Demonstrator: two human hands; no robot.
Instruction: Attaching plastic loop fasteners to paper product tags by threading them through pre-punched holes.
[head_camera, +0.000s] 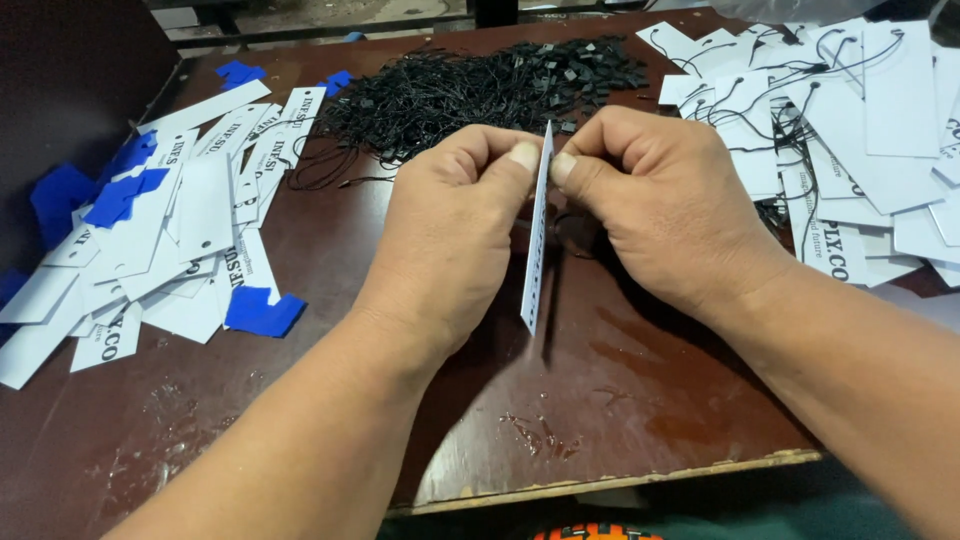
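My left hand (450, 235) and my right hand (665, 205) meet above the middle of a dark brown table (620, 410). Between their thumbs and fingers they pinch a white card tag (535, 255), held edge-on and hanging down towards me. Both hands grip its top end. A thin black string seems to run near the right fingertips, but it is too small to be sure. Just beyond the hands lies a big heap of black string loops (470, 90).
A loose pile of white and blue card tags (170, 230) covers the table's left side. At the right lies a pile of white tags with black strings through them (850, 130). The table's worn front edge (600, 485) runs close to me.
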